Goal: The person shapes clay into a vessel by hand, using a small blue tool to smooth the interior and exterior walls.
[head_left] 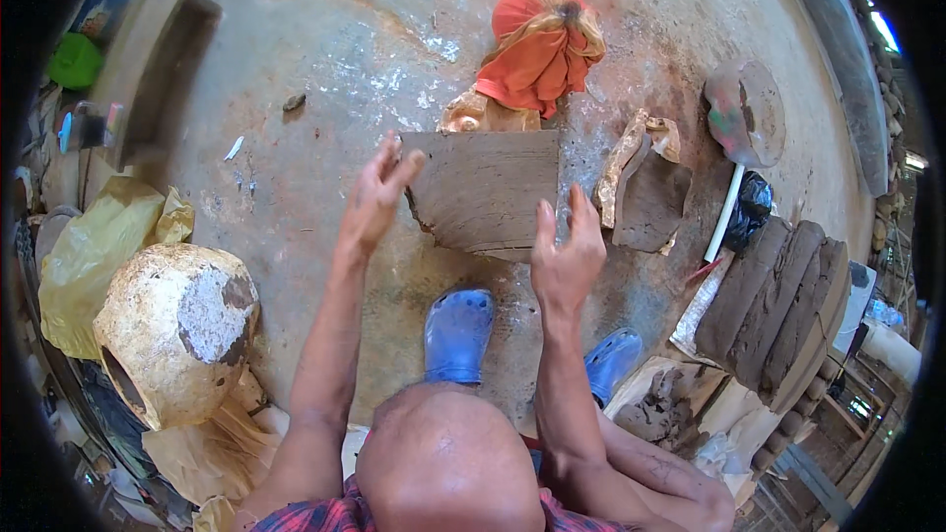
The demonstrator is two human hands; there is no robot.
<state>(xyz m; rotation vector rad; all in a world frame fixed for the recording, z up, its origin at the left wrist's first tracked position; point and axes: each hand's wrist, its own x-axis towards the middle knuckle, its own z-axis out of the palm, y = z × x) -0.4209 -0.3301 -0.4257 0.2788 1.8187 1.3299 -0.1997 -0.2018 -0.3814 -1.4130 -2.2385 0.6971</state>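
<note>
A wide slab of grey-brown clay (483,187) with a ragged lower left edge lies in front of me. Its far edge covers part of a tan and white plaster-like piece (490,116). My left hand (374,205) is by the slab's left edge, fingers apart and slightly blurred. At the slab's lower right corner, my right hand (570,261) has its thumb and fingers spread. Neither hand holds anything; whether they touch the clay I cannot tell. To the right lies a curved mould piece (619,172) lined with a clay sheet (655,192).
An orange cloth bundle (537,64) sits beyond the slab. On the right are a round grey lump (746,113), a white rod (726,212), a black plastic bag (751,207) and stacked clay slabs (774,305). A large hollow whitish mould (177,335) and yellow plastic (94,261) stand left.
</note>
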